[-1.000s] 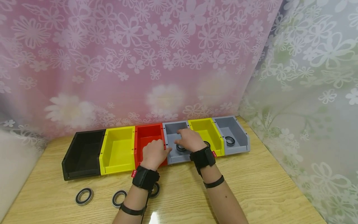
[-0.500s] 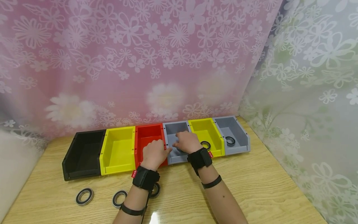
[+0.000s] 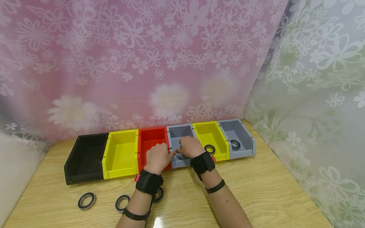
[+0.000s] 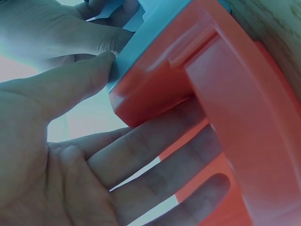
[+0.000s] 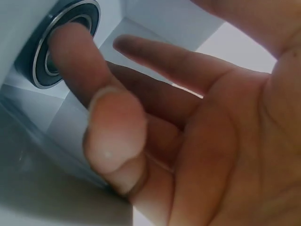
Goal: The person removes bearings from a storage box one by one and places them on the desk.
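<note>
My left hand (image 3: 157, 158) is at the front of the red bin (image 3: 151, 139). In the left wrist view its fairly straight fingers (image 4: 155, 174) reach into that bin, some tips hidden behind the front lip, and the thumb touches the wall beside the grey bin. My right hand (image 3: 190, 147) is inside the middle grey bin (image 3: 181, 129), close to the left thumb. A ball bearing (image 5: 41, 75) with a black seal lies there, seen in the right wrist view. The index finger (image 5: 77, 61) overlaps its centre; contact is unclear. The thumb stands apart from it.
Single bearings lie in the right yellow bin (image 3: 206, 129) and the far-right grey bin (image 3: 232, 128). Further left stand a yellow bin (image 3: 121, 152) and a black bin (image 3: 86, 155). Three bearings, including the leftmost bearing (image 3: 80, 201), lie on the wooden table (image 3: 182, 196).
My right hand has shifted slightly left and down toward the left hand. It hides the middle grey bin's bearing from the head view and uncovers the yellow bin's one. The left hand stays put.
</note>
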A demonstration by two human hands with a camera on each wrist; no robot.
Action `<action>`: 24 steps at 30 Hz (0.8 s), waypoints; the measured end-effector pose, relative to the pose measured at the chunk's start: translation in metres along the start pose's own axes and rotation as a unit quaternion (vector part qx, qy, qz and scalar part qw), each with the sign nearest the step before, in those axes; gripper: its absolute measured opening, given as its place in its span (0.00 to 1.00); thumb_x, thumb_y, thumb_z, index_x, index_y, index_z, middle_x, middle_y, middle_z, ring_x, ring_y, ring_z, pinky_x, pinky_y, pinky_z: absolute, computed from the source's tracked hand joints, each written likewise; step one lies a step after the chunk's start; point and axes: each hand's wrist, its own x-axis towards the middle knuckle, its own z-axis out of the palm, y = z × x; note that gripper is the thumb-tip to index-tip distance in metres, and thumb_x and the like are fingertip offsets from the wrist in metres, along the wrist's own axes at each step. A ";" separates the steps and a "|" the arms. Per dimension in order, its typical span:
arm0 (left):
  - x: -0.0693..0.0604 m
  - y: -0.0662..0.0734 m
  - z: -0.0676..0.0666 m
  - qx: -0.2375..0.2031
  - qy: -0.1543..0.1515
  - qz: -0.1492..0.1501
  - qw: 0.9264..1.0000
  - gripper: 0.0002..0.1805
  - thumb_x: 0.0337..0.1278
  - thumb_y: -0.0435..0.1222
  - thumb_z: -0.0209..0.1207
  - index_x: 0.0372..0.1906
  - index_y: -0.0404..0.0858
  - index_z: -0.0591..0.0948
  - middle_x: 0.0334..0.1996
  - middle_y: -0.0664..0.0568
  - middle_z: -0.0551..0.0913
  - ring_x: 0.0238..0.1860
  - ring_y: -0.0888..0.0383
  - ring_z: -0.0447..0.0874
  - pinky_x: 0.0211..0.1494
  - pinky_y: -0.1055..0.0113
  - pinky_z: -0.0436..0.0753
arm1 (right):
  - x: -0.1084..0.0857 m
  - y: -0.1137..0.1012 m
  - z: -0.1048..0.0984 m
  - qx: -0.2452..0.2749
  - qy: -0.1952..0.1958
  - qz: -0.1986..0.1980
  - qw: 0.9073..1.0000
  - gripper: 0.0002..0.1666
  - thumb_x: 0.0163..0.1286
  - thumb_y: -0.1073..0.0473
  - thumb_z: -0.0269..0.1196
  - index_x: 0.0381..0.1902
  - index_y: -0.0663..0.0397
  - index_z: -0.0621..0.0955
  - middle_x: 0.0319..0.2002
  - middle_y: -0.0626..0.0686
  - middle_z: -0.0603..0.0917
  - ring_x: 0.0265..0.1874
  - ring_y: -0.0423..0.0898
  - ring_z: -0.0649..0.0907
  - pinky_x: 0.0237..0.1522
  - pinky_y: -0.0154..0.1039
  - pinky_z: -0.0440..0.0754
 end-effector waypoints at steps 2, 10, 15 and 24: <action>0.000 -0.001 0.000 -0.002 0.001 0.002 1.000 0.24 0.56 0.48 0.74 0.19 0.39 0.76 0.12 0.52 0.63 0.14 0.52 0.70 0.17 0.66 0.64 | 0.000 -0.002 0.000 -0.010 0.004 0.005 1.000 0.20 0.68 0.48 0.72 0.23 0.54 0.81 0.16 0.47 0.67 0.17 0.44 0.70 0.22 0.37 0.66; 0.002 -0.002 -0.004 -0.001 -0.007 0.000 1.000 0.23 0.55 0.49 0.75 0.21 0.38 0.78 0.12 0.51 0.66 0.16 0.52 0.72 0.19 0.64 0.69 | -0.004 -0.011 0.004 -0.067 0.021 0.019 0.997 0.23 0.66 0.46 0.74 0.21 0.54 0.80 0.15 0.47 0.67 0.17 0.45 0.74 0.23 0.41 0.77; 0.004 -0.002 -0.007 0.002 -0.012 -0.001 1.000 0.23 0.55 0.48 0.75 0.20 0.38 0.78 0.12 0.50 0.68 0.16 0.52 0.72 0.20 0.63 0.70 | -0.002 -0.011 0.003 -0.066 0.022 0.007 0.998 0.15 0.63 0.52 0.77 0.27 0.56 0.86 0.20 0.49 0.79 0.20 0.47 0.79 0.30 0.47 0.84; 0.004 -0.002 -0.007 -0.003 -0.015 -0.001 1.000 0.24 0.55 0.48 0.75 0.19 0.39 0.76 0.12 0.50 0.67 0.16 0.52 0.72 0.19 0.64 0.70 | 0.000 -0.012 0.006 -0.079 0.017 0.003 0.997 0.11 0.63 0.58 0.75 0.26 0.54 0.85 0.21 0.49 0.80 0.20 0.47 0.80 0.31 0.48 0.84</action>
